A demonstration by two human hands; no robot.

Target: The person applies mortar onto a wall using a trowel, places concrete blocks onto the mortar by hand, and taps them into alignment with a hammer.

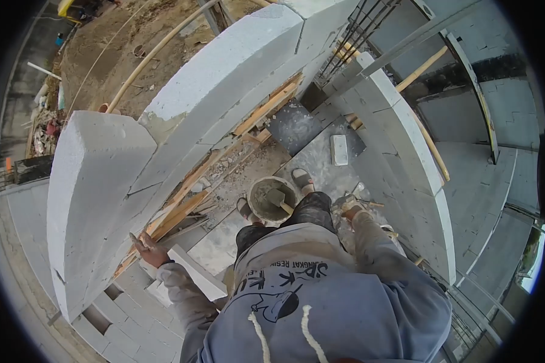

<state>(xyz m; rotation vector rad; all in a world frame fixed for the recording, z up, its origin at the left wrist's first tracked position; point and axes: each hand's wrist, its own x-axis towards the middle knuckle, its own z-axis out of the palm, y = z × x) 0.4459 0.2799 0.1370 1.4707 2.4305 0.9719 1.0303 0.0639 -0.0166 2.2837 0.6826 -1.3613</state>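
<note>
From where I stand, this looks like a block-wall job, and I would judge the step in hand to be a check or steadying of the tall, pale-grey wall of smooth blocks (209, 85), which rises at the worker's left. The left hand (151, 249) is open, fingers spread, up by the wall's inner face; it seems to touch it, though I can't be sure, and I see nothing clearly gripped. The right hand (352, 210) is low on the other side, partly curled beside a jumble of grey clutter; whether it holds something there, I cannot tell. Between the two sandalled feet sits a round, mortar-smeared bucket (252, 204), with a grey-bladed, pale-handled trowel (276, 196) lying in it. Further ahead, a small whitish rectangular block (339, 150) rests on the dusty grey floor. Any fresh mortar would call for a free hand on that trowel handle, and careful footing around the bucket.
</note>
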